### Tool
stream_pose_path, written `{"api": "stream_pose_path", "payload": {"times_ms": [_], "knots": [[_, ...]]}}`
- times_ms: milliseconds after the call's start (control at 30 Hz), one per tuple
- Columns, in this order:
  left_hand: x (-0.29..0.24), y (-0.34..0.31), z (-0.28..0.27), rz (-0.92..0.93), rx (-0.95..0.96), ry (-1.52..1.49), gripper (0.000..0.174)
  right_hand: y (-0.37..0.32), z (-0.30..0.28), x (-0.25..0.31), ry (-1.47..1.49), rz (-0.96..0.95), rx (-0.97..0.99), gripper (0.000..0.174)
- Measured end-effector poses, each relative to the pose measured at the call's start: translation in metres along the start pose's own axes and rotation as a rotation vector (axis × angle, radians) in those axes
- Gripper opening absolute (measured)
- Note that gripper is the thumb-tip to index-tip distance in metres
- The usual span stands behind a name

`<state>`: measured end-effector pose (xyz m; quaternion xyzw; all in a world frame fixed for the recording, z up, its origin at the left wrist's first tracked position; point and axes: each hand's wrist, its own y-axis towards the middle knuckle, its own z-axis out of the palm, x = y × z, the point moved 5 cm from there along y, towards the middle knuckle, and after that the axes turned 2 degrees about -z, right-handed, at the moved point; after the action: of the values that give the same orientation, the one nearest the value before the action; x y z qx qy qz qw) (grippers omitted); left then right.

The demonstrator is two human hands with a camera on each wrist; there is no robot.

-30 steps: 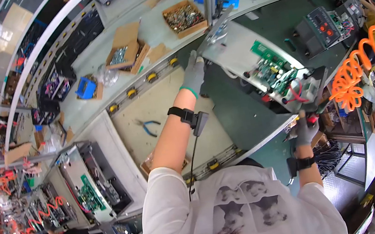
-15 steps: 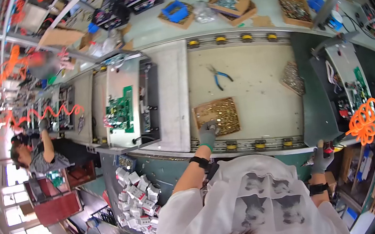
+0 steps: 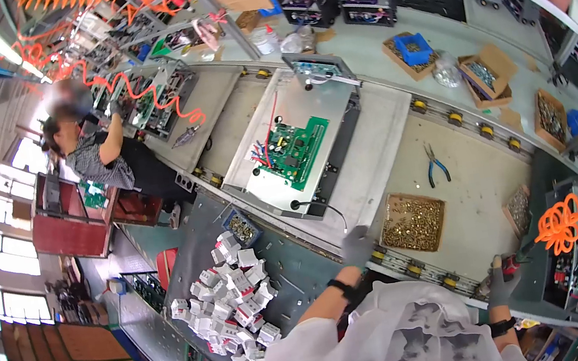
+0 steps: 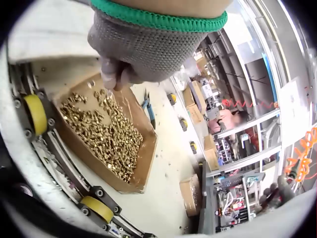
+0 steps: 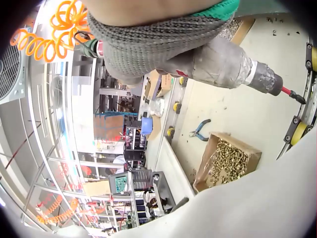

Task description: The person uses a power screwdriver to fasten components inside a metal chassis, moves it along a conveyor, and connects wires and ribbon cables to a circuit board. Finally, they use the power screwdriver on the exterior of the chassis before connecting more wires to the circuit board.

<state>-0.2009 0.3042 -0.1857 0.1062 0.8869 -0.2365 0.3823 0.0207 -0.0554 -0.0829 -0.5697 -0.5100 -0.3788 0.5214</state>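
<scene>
Fingers (image 4: 111,82) of the left hand (image 3: 357,246) are curling inward beside the box of brass screws (image 3: 413,222); whether they are gripping a screw cannot be told. The right hand (image 3: 503,287) is gripping the driver (image 5: 218,62) at the near edge of the surface (image 3: 482,174). The driver's long axis is running roughly along that edge, bit pointing left toward the roller rail (image 3: 414,268). Beyond the box, pliers (image 3: 437,164) are lying with handles facing the person.

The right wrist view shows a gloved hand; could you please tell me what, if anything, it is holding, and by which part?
The right hand holds a power screwdriver by its body, behind the taped front section.
</scene>
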Motion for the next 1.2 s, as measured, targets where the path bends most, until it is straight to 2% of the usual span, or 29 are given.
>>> {"api": "stream_pose_path", "payload": {"times_ms": [33, 67, 100, 133, 167, 200, 267, 300, 333, 367, 400, 467, 500, 600, 733, 800, 867, 933, 1000, 1067, 1133, 1200], "knots": [[0.014, 0.002, -0.038, -0.241, -0.101, 0.004, 0.024, 0.0, 0.003, -0.005, -0.001, 0.003, -0.016, 0.023], [0.059, 0.015, -0.062, -0.213, -0.23, -0.458, 0.022, 0.0, 0.012, 0.003, -0.006, -0.013, -0.003, 0.023], [0.065, 0.023, -0.115, -0.023, -0.645, -0.041, 0.029, -0.003, 0.02, 0.009, -0.001, 0.047, -0.001, 0.025], [0.044, 0.023, -0.164, 0.024, -0.879, -0.207, 0.043, -0.008, 0.027, 0.014, 0.004, 0.11, -0.003, 0.026], [0.04, 0.038, -0.203, 0.029, -0.928, -0.242, 0.054, -0.01, 0.033, 0.019, 0.003, 0.142, 0.02, 0.028], [0.023, 0.053, -0.237, 0.123, -0.914, -0.505, 0.052, -0.009, 0.036, 0.021, 0.002, 0.13, 0.023, 0.028], [0.003, 0.097, -0.281, 0.459, -0.905, -0.823, 0.049, -0.007, 0.044, 0.021, -0.025, 0.113, 0.053, 0.028], [0.033, 0.145, -0.281, 0.335, -0.629, -0.888, 0.05, -0.006, 0.046, 0.019, -0.025, 0.101, 0.053, 0.028], [0.02, 0.163, -0.278, 0.214, -0.349, -0.939, 0.051, -0.004, 0.047, 0.015, -0.036, 0.085, 0.071, 0.03], [0.016, 0.156, -0.267, 0.205, -0.411, -1.132, 0.057, -0.001, 0.049, 0.013, -0.049, 0.069, 0.088, 0.033], [0.023, 0.16, -0.265, 0.208, -0.408, -1.143, 0.057, 0.0, 0.051, 0.013, -0.05, 0.058, 0.085, 0.033], [0.042, 0.164, -0.258, 0.253, -0.376, -0.935, 0.06, -0.006, 0.058, 0.013, -0.049, 0.089, 0.09, 0.04], [0.042, 0.159, -0.249, 0.261, -0.37, -0.935, 0.06, -0.019, 0.069, 0.034, -0.07, 0.123, 0.095, 0.021], [0.015, 0.112, -0.216, 0.114, -0.37, -1.008, 0.06, -0.029, 0.08, 0.037, -0.053, 0.158, 0.144, 0.021], [0.003, 0.057, -0.158, 0.321, -0.256, -0.716, 0.064, -0.034, 0.087, 0.039, -0.113, 0.188, 0.237, 0.019], [-0.036, 0.02, -0.139, 0.4, -0.139, -0.512, 0.063, -0.034, 0.086, 0.039, -0.116, 0.179, 0.226, 0.02], [-0.052, 0.008, -0.097, 0.501, -0.092, -0.498, 0.057, -0.032, 0.083, 0.037, -0.076, 0.167, 0.235, 0.02], [-0.094, -0.012, -0.084, 0.518, 0.067, -0.277, 0.044, -0.03, 0.074, 0.031, -0.06, 0.138, 0.221, 0.021], [-0.126, -0.019, -0.062, 0.556, 0.087, -0.173, 0.038, -0.028, 0.068, 0.034, -0.051, 0.128, 0.193, 0.022], [-0.14, -0.019, -0.052, 0.585, 0.054, -0.171, 0.031, -0.023, 0.059, 0.032, -0.047, 0.094, 0.215, 0.025], [-0.155, -0.022, -0.063, 0.744, -0.106, -0.128, 0.027, -0.018, 0.054, 0.035, -0.048, 0.055, 0.238, 0.028], [-0.145, -0.016, -0.079, 0.771, -0.165, -0.18, 0.025, -0.017, 0.049, 0.037, -0.023, 0.046, 0.223, 0.028]]}}
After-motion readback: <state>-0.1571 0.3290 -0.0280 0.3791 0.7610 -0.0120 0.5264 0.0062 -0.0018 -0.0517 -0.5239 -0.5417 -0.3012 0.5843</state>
